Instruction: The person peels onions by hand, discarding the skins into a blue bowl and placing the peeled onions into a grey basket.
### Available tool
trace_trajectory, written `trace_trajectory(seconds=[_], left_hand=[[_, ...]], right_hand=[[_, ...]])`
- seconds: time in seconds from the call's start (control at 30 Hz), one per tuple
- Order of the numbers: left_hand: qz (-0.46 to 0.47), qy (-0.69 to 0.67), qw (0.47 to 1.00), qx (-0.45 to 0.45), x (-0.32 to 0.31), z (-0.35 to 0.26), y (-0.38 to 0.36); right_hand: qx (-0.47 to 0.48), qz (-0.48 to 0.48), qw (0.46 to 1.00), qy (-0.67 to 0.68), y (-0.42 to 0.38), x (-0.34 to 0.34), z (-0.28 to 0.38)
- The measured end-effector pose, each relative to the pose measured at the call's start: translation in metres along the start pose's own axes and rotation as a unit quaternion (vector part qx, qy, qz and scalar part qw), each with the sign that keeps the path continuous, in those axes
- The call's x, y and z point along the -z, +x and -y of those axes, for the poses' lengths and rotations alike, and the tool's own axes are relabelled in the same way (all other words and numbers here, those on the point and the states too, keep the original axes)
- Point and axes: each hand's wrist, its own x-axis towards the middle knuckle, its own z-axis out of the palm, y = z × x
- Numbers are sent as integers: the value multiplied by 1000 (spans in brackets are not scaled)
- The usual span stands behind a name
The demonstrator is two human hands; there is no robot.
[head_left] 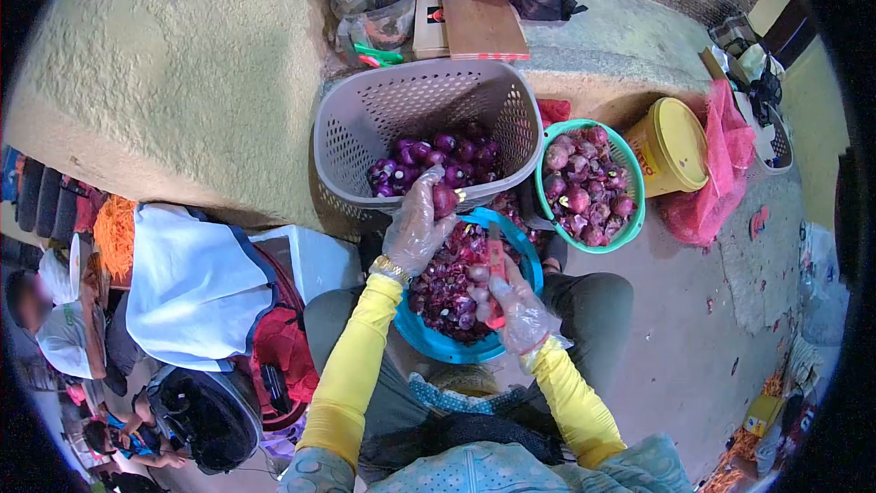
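Observation:
My left hand (417,226), in a clear plastic glove, is closed around a red onion (444,202) at the front rim of the grey basket (497,89). Shiny purple onions (436,157) lie in the bottom of that basket. Lower and to the right, my gloved right hand (522,313) grips a knife with a red handle (496,260), its blade pointing away from me. Beneath both hands, between my legs, is a blue basin (422,340) holding onion skins (447,297). A green basket (639,210) of dull-skinned red onions (584,184) stands to the right.
A yellow bucket (680,151) with a lid and a pink mesh sack (712,187) stand beyond the green basket. Boxes and plastic tubs (383,9) sit on a ledge behind. At left are a white cloth (196,278), a black bag (205,420) and other people.

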Motion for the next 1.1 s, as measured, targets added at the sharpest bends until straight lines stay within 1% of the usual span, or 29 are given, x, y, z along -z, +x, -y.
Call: trace_trajectory(seconds=[0.03, 0.07, 0.1, 0.13, 0.17, 0.2, 0.23, 0.27, 0.3, 0.37, 0.43, 0.5, 0.53, 0.57, 0.6, 0.63, 0.67, 0.7, 0.73, 0.77, 0.8, 0.83, 0.87, 0.9, 0.97, 1.0, 1.03, 1.07, 1.1], left_hand=[[1, 0, 1000, 0, -2, -2, 1], [12, -9, 999, 29, -4, -4, 2], [24, -19, 998, 58, -5, -5, 3], [26, -18, 998, 58, -7, -2, 3], [8, -20, 999, 37, -9, 2, 3], [-8, -22, 1000, 17, -10, 5, 4], [-6, -21, 1000, 16, -11, 7, 4], [-11, -12, 1000, -9, -13, 9, 4], [-17, -3, 999, -33, -13, 10, 3], [1, -14, 1000, -22, -13, 11, 3], [17, -25, 999, -10, -11, 12, 2], [18, -29, 999, -25, -10, 13, 2], [18, -28, 999, -27, -9, 13, 3], [-16, -97, 995, -28, -9, 13, 4], [-50, -165, 985, -30, -8, 14, 5], [-50, -165, 985, -31, -7, 10, 4], [-42, -298, 953, 39, -4, 4, 2], [-34, -424, 898, 109, 0, -5, -1], [-31, -392, 914, 106, 9, -14, -5], [-33, -391, 913, 107, 13, -20, -10], [-33, -425, 896, 127, 16, -25, -16], [-33, -458, 876, 147, 17, -27, -23], [-18, -418, 904, 85, 5, 2, -36], [-17, -418, 904, 86, 9, -11, -43], [-70, -471, 860, 186, 24, -48, -55], [-29, -245, 968, 53, 14, -23, -72], [-29, -245, 968, 54, 10, -19, -79], [-15, -299, 950, 88, 6, -17, -85], [-1, -352, 928, 121, 7, -23, -84]], right_hand=[[-2, 33, 999, -23, 2, 2, -1], [23, -19, 993, -115, 0, 0, -6], [23, -20, 993, -114, 1, -2, -11], [78, -40, 977, -196, 2, -2, -16], [132, -60, 950, -276, 2, -1, -19], [132, -62, 951, -274, 5, 1, -18], [157, -53, 943, -290, 8, 2, -17], [182, -44, 934, -305, 12, 3, -16], [182, -46, 934, -303, 16, 7, -20], [225, -49, 922, -311, 26, 15, -25], [215, -51, 920, -325, 28, 15, -22], [206, -53, 917, -338, 29, 17, -21], [245, -57, 887, -387, 32, 20, -22], [284, -61, 853, -434, 33, 22, -23], [285, -61, 853, -433, 26, 10, -15], [221, -84, 897, -373, 11, -10, 1], [156, -106, 932, -310, 5, -22, 11], [156, -105, 932, -311, 6, -21, 13], [193, -80, 915, -346, 5, -20, 14], [230, -53, 895, -378, 5, -18, 15], [229, -52, 895, -378, 3, -17, 17], [229, -34, 878, -419, -1, -18, 20], [228, -16, 859, -458, -6, -19, 23], [226, 1, 838, -497, -11, -21, 25], [217, -11, 837, -502, -23, -29, 24], [234, -16, 816, -529, -29, -33, 24], [250, -22, 793, -555, -33, -35, 21], [303, -24, 776, -553, -30, -28, 11], [303, -25, 776, -553, -30, -30, 10]])
